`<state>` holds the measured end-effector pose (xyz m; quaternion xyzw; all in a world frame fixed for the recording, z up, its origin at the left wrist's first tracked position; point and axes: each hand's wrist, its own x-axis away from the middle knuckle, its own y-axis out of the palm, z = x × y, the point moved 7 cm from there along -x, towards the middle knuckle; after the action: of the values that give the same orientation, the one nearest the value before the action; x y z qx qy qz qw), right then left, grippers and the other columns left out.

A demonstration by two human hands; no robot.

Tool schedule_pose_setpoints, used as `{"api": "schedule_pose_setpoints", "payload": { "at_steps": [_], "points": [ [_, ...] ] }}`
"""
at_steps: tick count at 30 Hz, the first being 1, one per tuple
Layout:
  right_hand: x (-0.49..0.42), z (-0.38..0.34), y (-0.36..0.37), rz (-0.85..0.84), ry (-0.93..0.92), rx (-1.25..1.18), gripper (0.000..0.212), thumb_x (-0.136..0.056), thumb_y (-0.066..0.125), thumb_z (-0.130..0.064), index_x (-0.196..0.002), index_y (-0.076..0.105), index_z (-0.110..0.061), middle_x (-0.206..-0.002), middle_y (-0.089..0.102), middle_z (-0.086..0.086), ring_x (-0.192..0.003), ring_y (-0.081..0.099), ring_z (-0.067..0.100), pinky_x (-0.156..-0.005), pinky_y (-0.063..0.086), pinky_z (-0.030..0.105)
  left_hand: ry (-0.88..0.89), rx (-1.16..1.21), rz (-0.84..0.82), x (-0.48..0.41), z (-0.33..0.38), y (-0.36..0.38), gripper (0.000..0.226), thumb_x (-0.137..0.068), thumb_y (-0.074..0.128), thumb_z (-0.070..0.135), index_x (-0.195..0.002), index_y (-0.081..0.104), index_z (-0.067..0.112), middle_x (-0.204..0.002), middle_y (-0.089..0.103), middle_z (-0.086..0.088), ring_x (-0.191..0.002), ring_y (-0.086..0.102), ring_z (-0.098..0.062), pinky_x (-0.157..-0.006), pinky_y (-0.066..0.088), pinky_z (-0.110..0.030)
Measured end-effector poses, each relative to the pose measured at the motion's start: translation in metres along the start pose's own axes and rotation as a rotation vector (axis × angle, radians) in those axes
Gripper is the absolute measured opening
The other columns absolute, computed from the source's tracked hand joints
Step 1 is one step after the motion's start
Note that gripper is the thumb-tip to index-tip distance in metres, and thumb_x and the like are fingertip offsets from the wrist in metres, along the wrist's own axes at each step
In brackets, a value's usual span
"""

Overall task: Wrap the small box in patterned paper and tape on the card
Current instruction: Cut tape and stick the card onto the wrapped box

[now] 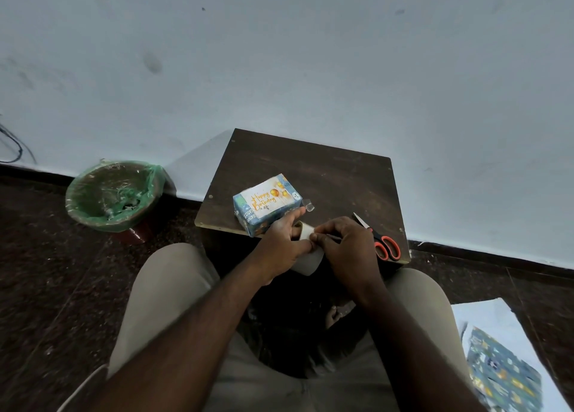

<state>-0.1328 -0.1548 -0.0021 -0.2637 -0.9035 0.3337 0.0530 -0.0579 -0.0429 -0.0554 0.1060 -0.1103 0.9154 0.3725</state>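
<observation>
The box (270,219), wrapped in blue patterned paper (245,208), sits on the dark table (326,175) with a white "Happy Birthday" card (267,198) on top. The left hand (279,247) grips a tape roll (307,264); the right hand (348,250) pinches its end.

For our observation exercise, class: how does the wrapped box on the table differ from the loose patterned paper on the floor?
The wrapped box stands on the table; the loose patterned paper lies on the floor. The box is a folded block, the paper a flat sheet. The box carries a Happy Birthday card; the paper none. Both show the same blue print.
</observation>
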Motion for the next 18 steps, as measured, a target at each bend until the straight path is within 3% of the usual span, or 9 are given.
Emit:
{"api": "schedule_pose_setpoints", "payload": {
  "at_steps": [4, 11, 18],
  "points": [
    [0.001, 0.0, 0.0, -0.025, 0.006, -0.003, 0.011, -0.085, 0.075, -0.011, -0.08, 0.07, -0.019, -0.087, 0.061, -0.013, -0.079, 0.058, -0.007, -0.07, 0.042, 0.003, 0.002, -0.01, -0.007, 0.001, 0.001, 0.0, 0.078, -0.089, 0.07, 0.005, -0.155, 0.03, 0.02, -0.14, 0.055, -0.015, -0.122, 0.056, -0.014, -0.075, 0.049, -0.01],
    [0.002, -0.001, 0.0, 0.002, 0.008, -0.041, 0.018, -0.083, 0.076, -0.007, -0.075, 0.067, -0.02, -0.087, 0.063, -0.007, -0.08, 0.058, -0.009, -0.069, 0.042, 0.003, 0.035, -0.024, 0.014, 0.006, 0.009, -0.002, 0.079, -0.089, 0.069, 0.003, -0.154, 0.029, 0.02, -0.142, 0.052, -0.008, -0.121, 0.058, -0.015, -0.079, 0.052, -0.012],
    [0.005, -0.003, 0.0, 0.004, -0.003, -0.04, 0.028, -0.084, 0.075, -0.005, -0.072, 0.061, -0.027, -0.088, 0.064, -0.005, -0.079, 0.059, -0.002, -0.068, 0.043, 0.004, 0.034, -0.02, 0.009, 0.009, 0.012, 0.0, 0.078, -0.089, 0.067, -0.001, -0.154, 0.03, 0.021, -0.114, 0.062, 0.002, -0.097, 0.063, -0.001, -0.071, 0.052, -0.01]
  ]
}}
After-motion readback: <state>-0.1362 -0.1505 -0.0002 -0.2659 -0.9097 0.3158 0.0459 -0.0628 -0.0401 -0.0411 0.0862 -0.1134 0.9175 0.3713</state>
